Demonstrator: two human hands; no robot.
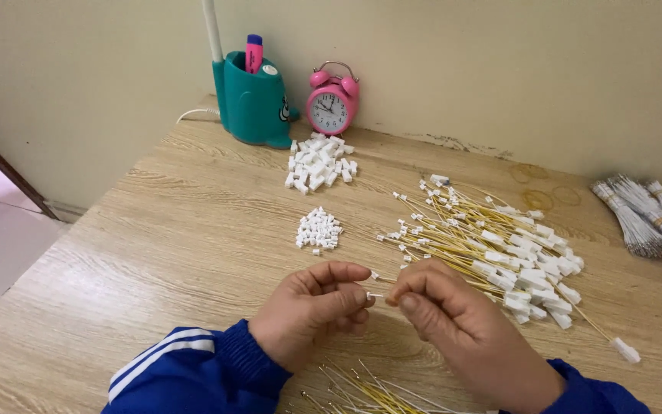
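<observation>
Wooden table [193, 230]: both hands, left [312, 307] and right [453, 314], pinch a white connector [375, 295].

A tiny white connector [375, 296], seemingly on a thin wire, lies level above the tabletop.

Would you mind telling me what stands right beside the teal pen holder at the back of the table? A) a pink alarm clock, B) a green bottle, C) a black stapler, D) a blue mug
A: a pink alarm clock with two bells on top stands against the wall just to the right of the teal pen holder, behind the larger pile of white connectors.
</observation>
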